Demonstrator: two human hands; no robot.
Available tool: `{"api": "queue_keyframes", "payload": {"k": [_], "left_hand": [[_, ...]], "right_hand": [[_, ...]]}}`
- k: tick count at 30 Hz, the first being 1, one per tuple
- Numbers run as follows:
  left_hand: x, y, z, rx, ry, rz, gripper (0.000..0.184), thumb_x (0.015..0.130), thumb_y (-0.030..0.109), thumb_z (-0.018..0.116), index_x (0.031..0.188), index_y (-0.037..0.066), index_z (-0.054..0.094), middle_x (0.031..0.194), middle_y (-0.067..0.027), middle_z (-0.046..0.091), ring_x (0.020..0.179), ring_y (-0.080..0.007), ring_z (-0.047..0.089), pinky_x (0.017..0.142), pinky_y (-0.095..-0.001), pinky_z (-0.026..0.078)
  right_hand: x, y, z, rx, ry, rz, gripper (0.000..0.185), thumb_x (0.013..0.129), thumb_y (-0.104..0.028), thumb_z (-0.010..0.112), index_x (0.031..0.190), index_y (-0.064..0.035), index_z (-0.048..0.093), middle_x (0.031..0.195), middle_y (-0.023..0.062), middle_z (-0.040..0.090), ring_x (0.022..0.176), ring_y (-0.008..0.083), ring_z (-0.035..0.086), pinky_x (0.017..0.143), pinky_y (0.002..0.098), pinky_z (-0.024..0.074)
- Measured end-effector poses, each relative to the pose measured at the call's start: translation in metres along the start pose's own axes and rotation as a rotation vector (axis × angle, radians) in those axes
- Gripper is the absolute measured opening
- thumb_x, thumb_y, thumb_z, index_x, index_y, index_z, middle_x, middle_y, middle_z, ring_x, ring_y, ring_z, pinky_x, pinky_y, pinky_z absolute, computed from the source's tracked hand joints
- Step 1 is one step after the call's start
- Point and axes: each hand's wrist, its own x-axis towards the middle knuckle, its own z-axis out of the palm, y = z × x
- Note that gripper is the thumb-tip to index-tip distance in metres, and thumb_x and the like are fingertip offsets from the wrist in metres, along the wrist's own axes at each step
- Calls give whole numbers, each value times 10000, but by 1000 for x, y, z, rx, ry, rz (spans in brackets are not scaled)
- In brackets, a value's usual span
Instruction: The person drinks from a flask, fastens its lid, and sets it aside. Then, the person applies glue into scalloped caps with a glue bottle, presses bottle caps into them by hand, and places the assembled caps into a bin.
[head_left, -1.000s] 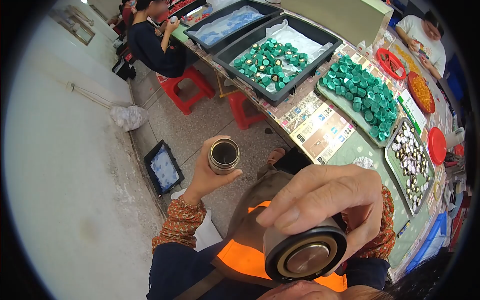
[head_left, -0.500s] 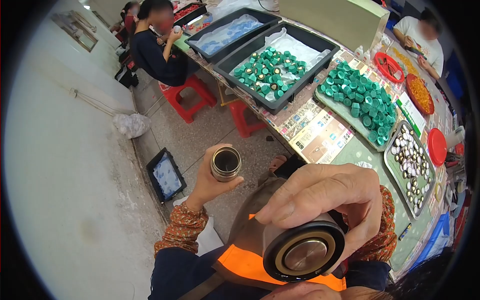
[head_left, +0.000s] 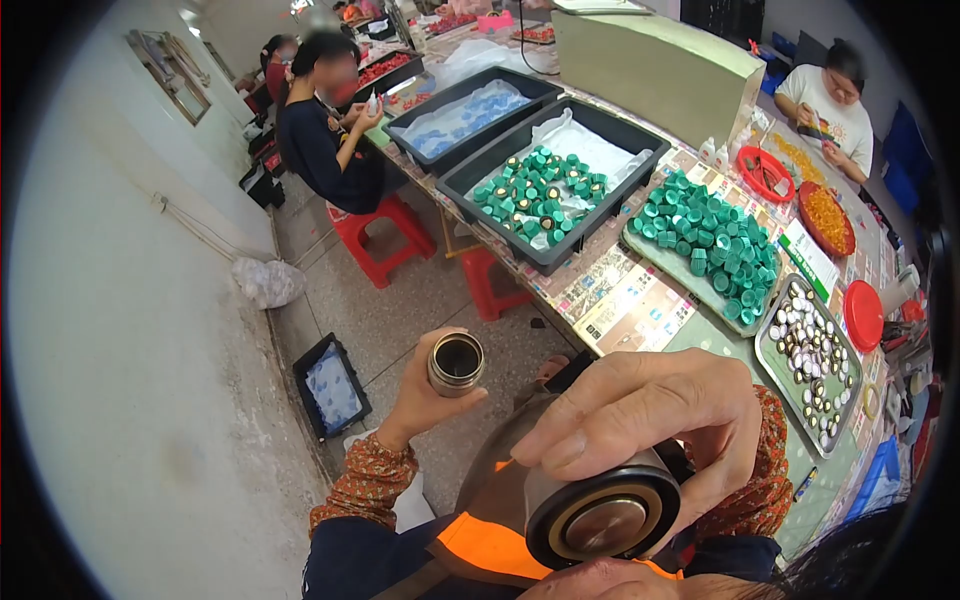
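My left hand (head_left: 415, 400) is wrapped round an open metal flask (head_left: 457, 363), held upright above the floor. Its round mouth faces up, and the inside looks dark. Close to the camera, my right hand (head_left: 665, 400) grips a short metal cup (head_left: 603, 522), which looks like a flask lid. This cup is tilted against my mouth. Its closed end, with a black outer ring and a shiny metal disc, faces the camera. What it contains is hidden.
On the table (head_left: 640, 310) stand a black tray (head_left: 550, 258) of green caps, a metal tray (head_left: 640, 246) of more caps, and a tray (head_left: 830, 443) of small round pieces. Co-workers sit at the left and far right. Red stools (head_left: 375, 262) and a black crate (head_left: 325, 425) occupy the floor.
The view has tipped up slightly, so the table appears lower. Both hands keep their grips, and the cup stays at my mouth. The co-worker at left has lowered their hands.
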Motion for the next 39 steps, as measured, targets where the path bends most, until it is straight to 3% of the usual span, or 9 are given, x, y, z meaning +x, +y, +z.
{"api": "queue_keyframes", "payload": {"k": [7, 11, 14, 19, 25, 32, 35, 39], "left_hand": [[1, 1, -1, 1, 2, -15, 820, 705, 119, 932, 1388, 76, 481, 1301, -81, 598, 1213, -192, 592, 1051, -356, 473], [1, 5, -1, 16, 8, -25, 818, 704, 119, 933, 1386, 80, 483, 1292, -78, 602, 1203, -190, 597, 1047, -356, 477], [3, 5, 0, 16, 8, -5, 816, 704, 118, 933, 1384, 84, 485, 1293, -76, 601, 1201, -187, 598, 1047, -354, 477], [4, 6, 1, -8, 10, -37, 819, 702, 113, 932, 1387, 79, 485, 1297, -75, 596, 1208, -187, 593, 1049, -355, 475], [2, -1, 2, -86, 5, -66, 820, 700, 112, 932, 1390, 75, 490, 1303, -77, 589, 1211, -194, 592, 1054, -361, 469], [-1, 3, 3, -118, -1, -133, 828, 695, 115, 935, 1394, 74, 492, 1309, -79, 588, 1214, -198, 591, 1055, -362, 468], [0, 5, 2, -132, -6, -165, 823, 696, 115, 933, 1391, 73, 493, 1305, -80, 590, 1212, -201, 594, 1051, -364, 471], [2, 6, 2, -19, 3, -43, 808, 700, 120, 932, 1378, 81, 494, 1286, -84, 604, 1195, -201, 607, 1036, -367, 483]], "right_hand": [[31, -13, -11, -99, -238, -105, 527, 864, -252, 840, 1185, 139, 691, 1197, 383, 651, 1075, 412, 707, 917, 429, 576], [29, -36, 9, -87, -56, 50, 474, 863, -222, 848, 1183, 101, 711, 1199, 368, 659, 1076, 399, 712, 924, 429, 577], [43, -42, 9, -116, -64, 51, 443, 853, -194, 857, 1180, 73, 725, 1195, 356, 667, 1055, 394, 720, 917, 424, 581], [34, -43, 10, -116, 2, 130, 497, 824, -201, 880, 1171, 111, 709, 1164, 366, 671, 1012, 394, 730, 895, 410, 589], [31, -27, 0, 14, -2, 99, 596, 790, -222, 905, 1175, 169, 674, 1123, 398, 662, 1002, 409, 728, 866, 407, 596], [25, -12, 0, 96, 67, -31, 605, 777, -224, 917, 1183, 155, 678, 1118, 391, 667, 1006, 416, 728, 859, 408, 595], [29, -19, -2, 30, 31, -7, 586, 778, -222, 917, 1176, 143, 689, 1122, 379, 675, 1016, 399, 727, 873, 401, 588], [37, -41, -1, -120, -31, 74, 539, 796, -215, 901, 1156, 133, 705, 1128, 366, 682, 1022, 385, 726, 885, 390, 581]]}}
